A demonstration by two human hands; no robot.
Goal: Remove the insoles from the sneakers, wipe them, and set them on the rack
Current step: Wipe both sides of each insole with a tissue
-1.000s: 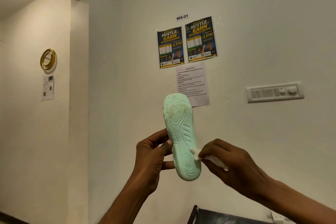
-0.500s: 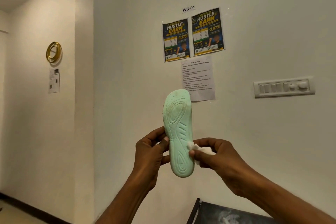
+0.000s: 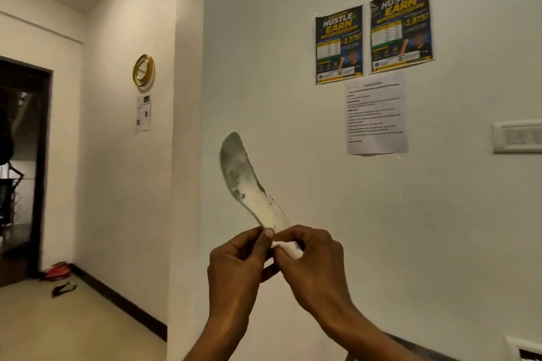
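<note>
While the left hand [image 3: 237, 267] pinches the lower end of the insole [image 3: 249, 184] between thumb and curled fingers, the right hand [image 3: 313, 267] pinches a white cloth [image 3: 289, 247] against that same end. The insole is held up before the wall [image 3: 293, 114], its stained face showing and its tip leaning left.

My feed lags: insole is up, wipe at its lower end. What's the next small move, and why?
Probably slide the wipe in the right hand up the insole toward the toe: grey smudges show there, while the left hand pinches the heel end.
</note>
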